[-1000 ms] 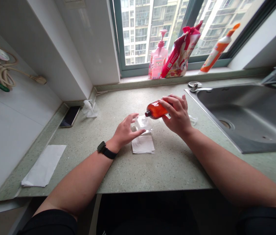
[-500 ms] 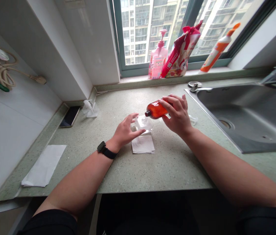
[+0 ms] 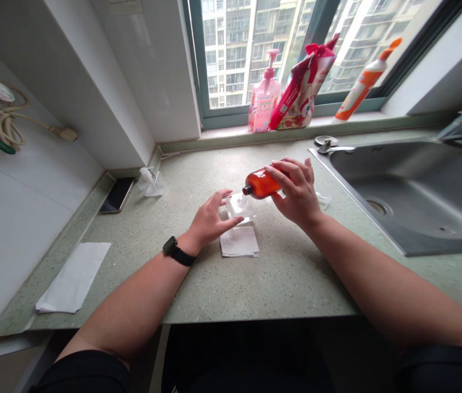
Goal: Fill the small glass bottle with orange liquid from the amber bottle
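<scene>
My right hand point(image 3: 298, 191) is wrapped round an amber bottle point(image 3: 261, 183), tilted almost on its side with its dark neck pointing left. The bottle's mouth is over the top opening of a clear square bottle point(image 3: 241, 207) on the counter. Around the left side of the clear bottle, my left hand point(image 3: 210, 218) grips with thumb in front and fingers behind. A folded white tissue point(image 3: 240, 242) lies just in front of the clear bottle. Whether liquid is flowing is too small to tell.
A clear pump top point(image 3: 150, 182) and a phone point(image 3: 117, 195) lie at the left, with a white paper point(image 3: 73, 277) nearer. The sink point(image 3: 415, 191) is at the right. A pink pump bottle point(image 3: 264, 103), red bag point(image 3: 304, 87) and orange bottle point(image 3: 360, 87) line the windowsill.
</scene>
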A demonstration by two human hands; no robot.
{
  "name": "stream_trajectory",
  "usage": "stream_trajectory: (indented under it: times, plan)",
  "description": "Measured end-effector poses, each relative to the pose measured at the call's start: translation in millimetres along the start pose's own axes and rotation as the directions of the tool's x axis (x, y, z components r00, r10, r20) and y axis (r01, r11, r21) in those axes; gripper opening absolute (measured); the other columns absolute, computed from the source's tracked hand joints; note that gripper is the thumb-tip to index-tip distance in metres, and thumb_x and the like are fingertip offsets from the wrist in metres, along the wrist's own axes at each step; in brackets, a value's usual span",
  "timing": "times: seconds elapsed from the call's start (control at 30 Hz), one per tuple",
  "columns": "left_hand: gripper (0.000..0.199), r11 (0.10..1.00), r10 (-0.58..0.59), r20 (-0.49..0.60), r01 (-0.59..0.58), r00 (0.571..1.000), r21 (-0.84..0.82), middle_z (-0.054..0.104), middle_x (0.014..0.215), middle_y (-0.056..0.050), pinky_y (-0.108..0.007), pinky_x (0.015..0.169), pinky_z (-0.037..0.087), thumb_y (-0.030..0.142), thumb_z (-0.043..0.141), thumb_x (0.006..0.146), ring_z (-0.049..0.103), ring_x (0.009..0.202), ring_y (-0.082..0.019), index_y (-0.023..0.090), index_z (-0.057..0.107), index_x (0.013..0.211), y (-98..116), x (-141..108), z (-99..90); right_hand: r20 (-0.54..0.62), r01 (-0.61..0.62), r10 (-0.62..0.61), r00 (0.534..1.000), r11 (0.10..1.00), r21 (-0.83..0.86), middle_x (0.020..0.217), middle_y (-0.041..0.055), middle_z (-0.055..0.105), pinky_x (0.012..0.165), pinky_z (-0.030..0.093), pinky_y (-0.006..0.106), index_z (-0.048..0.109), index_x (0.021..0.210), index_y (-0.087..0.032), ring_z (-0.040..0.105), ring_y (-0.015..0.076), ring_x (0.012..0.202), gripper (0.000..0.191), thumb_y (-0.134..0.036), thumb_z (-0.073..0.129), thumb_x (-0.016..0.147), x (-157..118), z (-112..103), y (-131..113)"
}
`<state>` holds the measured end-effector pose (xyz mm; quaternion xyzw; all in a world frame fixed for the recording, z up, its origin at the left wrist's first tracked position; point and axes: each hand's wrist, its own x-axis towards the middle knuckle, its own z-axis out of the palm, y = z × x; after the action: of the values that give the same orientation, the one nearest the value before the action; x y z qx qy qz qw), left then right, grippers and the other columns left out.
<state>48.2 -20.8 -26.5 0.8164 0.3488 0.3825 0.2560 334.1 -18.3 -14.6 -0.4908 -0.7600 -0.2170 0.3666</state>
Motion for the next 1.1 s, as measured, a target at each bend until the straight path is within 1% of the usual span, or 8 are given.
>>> stream_trajectory:
  times: [0.17,0.43,0.67,0.87,1.1]
  plan:
    - [0.072,1.000,0.001,0.003,-0.001,1.000,-0.002,0.066,0.147,-0.015,-0.053,0.098,0.068,0.048,0.086,0.089,0.075,0.122,-0.034,0.026,0.050,0.147,0.6,0.2,-0.2,-0.011,0.022,-0.022,1.000,1.000,-0.012,0.148,0.0045,0.061,0.133,0.024,0.070,0.036,0.163,-0.047,0.052,0.0352,0.146,0.084,-0.017,0.069,0.092,-0.3,0.8,0.9]
    - [0.072,1.000,-0.006,0.008,0.006,1.000,-0.008,0.066,0.147,-0.015,-0.053,0.100,0.067,0.046,0.087,0.089,0.075,0.123,-0.035,0.025,0.050,0.147,1.5,0.6,-0.4,-0.028,0.026,-0.026,0.999,1.000,-0.005,0.148,0.0034,0.062,0.133,0.024,0.068,0.035,0.164,-0.049,0.053,0.0348,0.146,0.088,-0.015,0.071,0.091,-0.6,2.4,1.8]
    - [0.072,1.000,0.002,0.003,-0.002,1.000,0.002,0.065,0.148,-0.015,-0.052,0.099,0.068,0.046,0.087,0.089,0.075,0.123,-0.034,0.024,0.050,0.147,1.2,0.7,0.0,-0.021,0.034,-0.035,0.999,0.999,-0.018,0.148,0.0041,0.062,0.132,0.025,0.070,0.034,0.164,-0.047,0.052,0.0354,0.146,0.088,-0.016,0.071,0.091,-1.0,2.8,3.1]
    - [0.071,1.000,0.010,-0.002,-0.010,1.000,0.000,0.065,0.147,-0.016,-0.053,0.100,0.067,0.045,0.087,0.089,0.075,0.122,-0.034,0.024,0.050,0.147,1.3,0.3,-0.1,-0.021,0.020,-0.020,1.000,1.000,-0.007,0.148,0.0032,0.061,0.133,0.024,0.068,0.036,0.163,-0.049,0.052,0.0352,0.147,0.088,-0.015,0.071,0.090,-0.6,2.3,2.0]
    - [0.073,0.999,0.035,-0.021,-0.035,0.999,0.011,0.066,0.146,-0.015,-0.053,0.096,0.068,0.046,0.086,0.090,0.075,0.122,-0.034,0.025,0.049,0.149,-0.5,0.3,1.2,-0.012,0.021,-0.020,1.000,1.000,0.002,0.148,0.0041,0.062,0.132,0.025,0.071,0.036,0.164,-0.048,0.052,0.0360,0.146,0.087,-0.014,0.069,0.090,0.1,1.2,2.2]
